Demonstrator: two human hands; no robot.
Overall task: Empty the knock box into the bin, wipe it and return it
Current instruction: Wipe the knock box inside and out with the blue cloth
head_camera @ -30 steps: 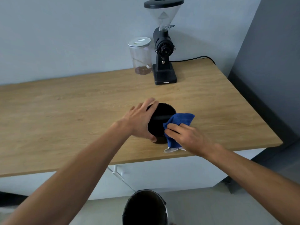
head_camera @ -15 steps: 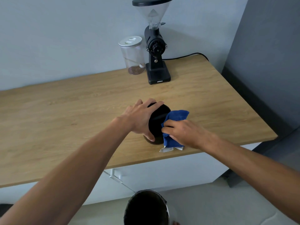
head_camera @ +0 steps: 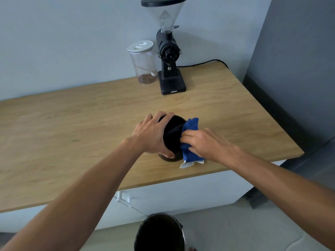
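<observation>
The round black knock box point(head_camera: 173, 134) stands on the wooden counter point(head_camera: 72, 134) near its front edge, tipped with its mouth toward the right. My left hand point(head_camera: 152, 136) grips its left side, fingers over the rim. A blue cloth point(head_camera: 189, 140) is pressed against the box's right rim by my right hand point(head_camera: 203, 144); the cloth's white tag hangs near the counter edge. The dark bin point(head_camera: 159, 232) sits on the floor below, its mouth facing up.
A black coffee grinder point(head_camera: 169, 57) with a clear hopper stands at the back of the counter. Next to it is a clear jar point(head_camera: 143, 64) with a white lid. A black cable point(head_camera: 203, 63) runs behind. A grey wall panel point(head_camera: 293, 69) borders the right.
My right hand has pushed the blue cloth further onto the box's right rim, and the box has tipped more to the right in my left hand. My head shifted, so the counter sits differently in view.
</observation>
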